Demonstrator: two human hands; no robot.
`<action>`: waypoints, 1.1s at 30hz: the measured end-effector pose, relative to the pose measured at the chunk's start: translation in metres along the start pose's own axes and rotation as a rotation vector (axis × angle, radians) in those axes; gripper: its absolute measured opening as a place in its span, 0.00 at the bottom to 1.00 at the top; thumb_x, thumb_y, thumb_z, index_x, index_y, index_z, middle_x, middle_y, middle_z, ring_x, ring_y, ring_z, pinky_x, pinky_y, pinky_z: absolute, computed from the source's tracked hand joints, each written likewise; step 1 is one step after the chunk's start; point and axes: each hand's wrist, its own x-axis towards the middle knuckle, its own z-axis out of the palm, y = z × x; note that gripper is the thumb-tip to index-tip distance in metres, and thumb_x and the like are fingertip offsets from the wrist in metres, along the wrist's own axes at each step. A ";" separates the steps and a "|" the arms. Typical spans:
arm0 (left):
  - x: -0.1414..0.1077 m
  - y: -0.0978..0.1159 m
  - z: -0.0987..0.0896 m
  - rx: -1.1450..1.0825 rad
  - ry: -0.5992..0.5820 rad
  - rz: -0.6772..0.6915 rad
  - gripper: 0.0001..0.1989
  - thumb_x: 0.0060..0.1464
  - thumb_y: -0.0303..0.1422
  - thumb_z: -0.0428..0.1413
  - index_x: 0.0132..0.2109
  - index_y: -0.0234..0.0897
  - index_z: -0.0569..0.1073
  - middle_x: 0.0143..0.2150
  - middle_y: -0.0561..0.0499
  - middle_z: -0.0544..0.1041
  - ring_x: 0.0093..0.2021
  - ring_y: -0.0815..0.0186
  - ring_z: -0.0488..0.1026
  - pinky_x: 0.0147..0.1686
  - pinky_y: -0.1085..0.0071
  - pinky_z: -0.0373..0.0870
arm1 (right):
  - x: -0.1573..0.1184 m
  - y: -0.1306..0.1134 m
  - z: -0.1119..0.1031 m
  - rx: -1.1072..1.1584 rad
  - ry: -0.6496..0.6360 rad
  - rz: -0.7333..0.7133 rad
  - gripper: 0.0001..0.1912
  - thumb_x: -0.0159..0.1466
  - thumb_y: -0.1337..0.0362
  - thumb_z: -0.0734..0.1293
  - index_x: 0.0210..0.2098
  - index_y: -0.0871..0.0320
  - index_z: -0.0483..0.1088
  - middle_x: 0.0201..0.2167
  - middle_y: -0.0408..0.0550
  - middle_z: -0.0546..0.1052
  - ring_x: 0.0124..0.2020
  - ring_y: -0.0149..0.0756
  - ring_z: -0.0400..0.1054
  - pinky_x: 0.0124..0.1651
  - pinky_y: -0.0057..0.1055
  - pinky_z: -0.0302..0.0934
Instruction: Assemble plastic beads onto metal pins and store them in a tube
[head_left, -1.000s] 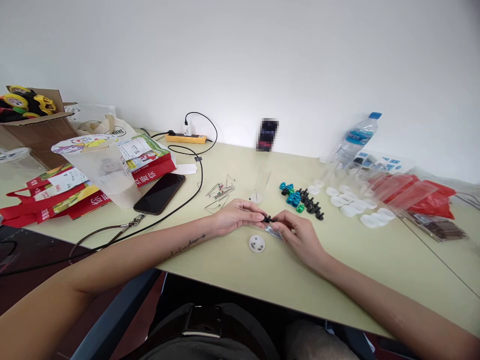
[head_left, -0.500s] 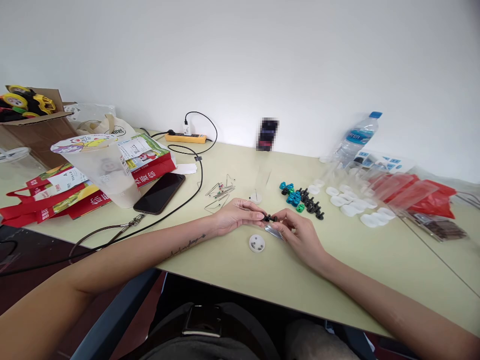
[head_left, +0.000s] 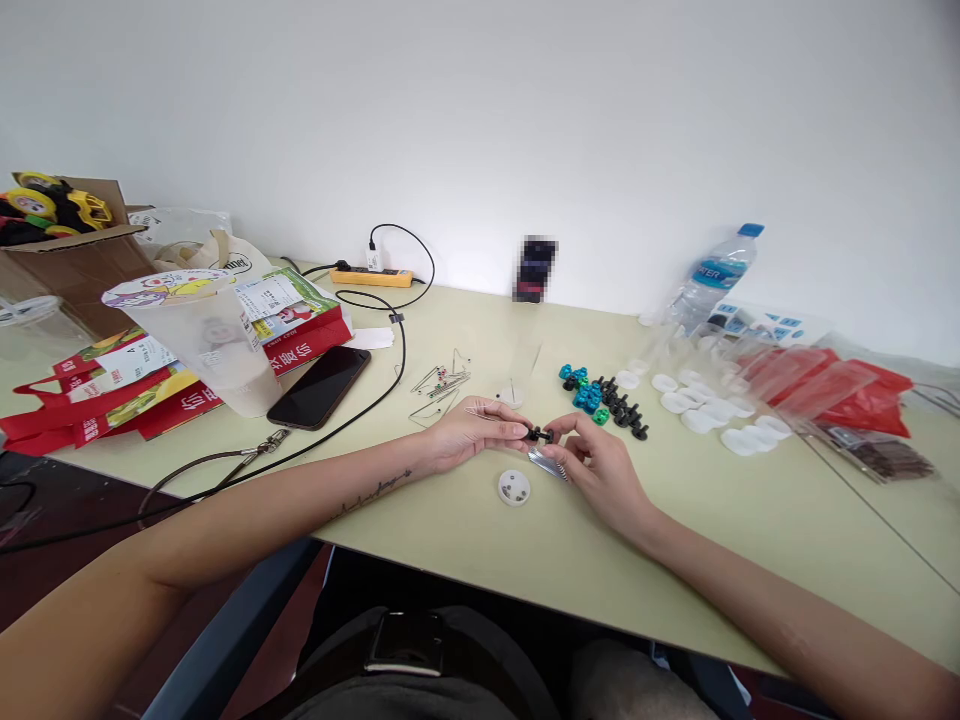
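Between both hands, just above the table, is a small black plastic part [head_left: 538,436] with a narrow stem. The fingertips of my left hand [head_left: 474,437] pinch its left end. My right hand [head_left: 600,472] grips its right end between thumb and fingers. A clear plastic strip with a ridged edge [head_left: 547,463] shows just below the part; I cannot tell whether a hand holds it. Near me sits a shallow white round dish [head_left: 514,487] with several tiny metal pieces in it. Beyond the hands, a white disc [head_left: 511,397] has a thin upright pin on it.
Bent metal wires [head_left: 439,385] lie left of centre. Blue parts [head_left: 589,397], black parts [head_left: 622,408] and white discs [head_left: 701,408] spread rightward. A water bottle [head_left: 716,275] leans at the wall. Leftward are a phone [head_left: 319,387], a plastic cup [head_left: 225,350] and a black cable [head_left: 330,445].
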 end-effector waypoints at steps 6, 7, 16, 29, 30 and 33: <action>0.000 0.000 -0.001 0.007 -0.002 0.003 0.16 0.37 0.30 0.66 0.37 0.28 0.77 0.37 0.42 0.78 0.35 0.63 0.76 0.48 0.62 0.68 | 0.000 0.000 -0.001 -0.020 -0.011 -0.009 0.11 0.63 0.53 0.59 0.35 0.54 0.64 0.18 0.38 0.65 0.20 0.31 0.59 0.26 0.28 0.53; 0.000 0.000 -0.001 0.013 -0.008 0.004 0.16 0.38 0.30 0.66 0.37 0.27 0.77 0.37 0.42 0.78 0.35 0.63 0.76 0.48 0.62 0.68 | 0.000 0.001 -0.001 -0.015 -0.001 -0.014 0.10 0.62 0.54 0.61 0.36 0.54 0.64 0.18 0.38 0.66 0.21 0.31 0.59 0.26 0.28 0.53; 0.000 0.000 -0.002 0.027 -0.037 0.000 0.15 0.40 0.30 0.65 0.38 0.27 0.76 0.34 0.44 0.78 0.34 0.63 0.76 0.47 0.63 0.69 | 0.000 0.001 -0.001 0.005 -0.007 -0.018 0.14 0.63 0.52 0.59 0.31 0.55 0.66 0.18 0.39 0.66 0.20 0.30 0.58 0.25 0.28 0.52; 0.001 -0.002 -0.001 -0.003 -0.006 0.017 0.17 0.38 0.30 0.66 0.38 0.27 0.76 0.38 0.41 0.78 0.35 0.62 0.76 0.48 0.61 0.68 | 0.000 0.003 0.001 0.027 0.026 -0.011 0.09 0.61 0.56 0.64 0.37 0.53 0.64 0.18 0.37 0.66 0.21 0.31 0.60 0.26 0.27 0.54; 0.001 -0.002 -0.001 -0.004 -0.005 0.017 0.17 0.38 0.30 0.66 0.38 0.27 0.76 0.37 0.41 0.78 0.35 0.62 0.76 0.48 0.61 0.68 | 0.000 0.003 0.001 0.029 0.025 -0.011 0.09 0.60 0.56 0.64 0.37 0.53 0.63 0.18 0.37 0.66 0.21 0.31 0.60 0.26 0.27 0.53; 0.001 -0.002 -0.001 -0.015 0.010 0.022 0.16 0.38 0.29 0.66 0.37 0.27 0.76 0.36 0.42 0.78 0.34 0.63 0.76 0.47 0.62 0.68 | 0.001 0.003 0.001 0.031 0.013 -0.013 0.09 0.61 0.56 0.64 0.38 0.53 0.63 0.19 0.37 0.66 0.21 0.30 0.59 0.26 0.27 0.53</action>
